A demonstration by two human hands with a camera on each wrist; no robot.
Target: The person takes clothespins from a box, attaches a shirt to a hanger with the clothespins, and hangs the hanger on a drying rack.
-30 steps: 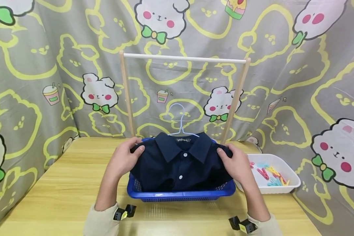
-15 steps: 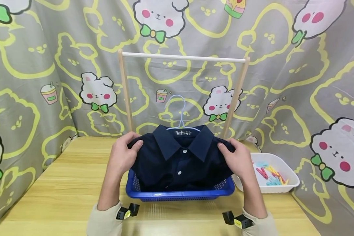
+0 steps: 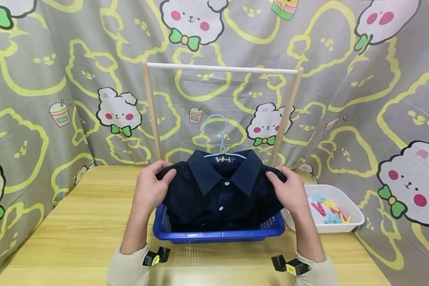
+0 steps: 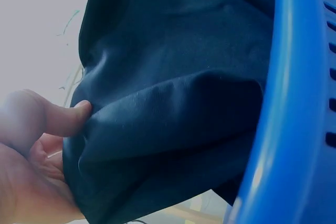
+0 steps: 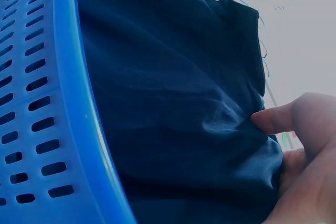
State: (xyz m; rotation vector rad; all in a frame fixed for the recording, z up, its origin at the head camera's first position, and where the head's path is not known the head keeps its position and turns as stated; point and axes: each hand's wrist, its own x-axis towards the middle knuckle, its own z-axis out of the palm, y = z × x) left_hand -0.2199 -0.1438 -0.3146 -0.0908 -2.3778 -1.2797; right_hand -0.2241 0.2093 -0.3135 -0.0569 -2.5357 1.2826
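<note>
A dark navy collared shirt (image 3: 218, 198) with white buttons hangs on a pale blue wire hanger (image 3: 222, 147), whose hook stands up above the collar. My left hand (image 3: 153, 186) pinches the shirt's shoulder on the left, thumb in front. On the other shoulder, my right hand (image 3: 289, 188) holds the cloth the same way. The lower part of the shirt lies down in a blue plastic basket (image 3: 218, 236). In the left wrist view, the thumb (image 4: 68, 119) presses into the fabric near the basket's rim. The right wrist view shows a similar pinch, with a button at the top.
Behind the basket stands a wooden rack with a white crossbar (image 3: 221, 68). A white tray (image 3: 343, 227) holding several coloured clothespins (image 3: 319, 208) sits to the right. A patterned curtain (image 3: 207, 91) encloses the wooden table (image 3: 93, 222).
Both hands have raised the shirt slightly, so the collar and hanger hook sit higher. Most of the lift came in the first half second; lately the shirt shifted a little right.
</note>
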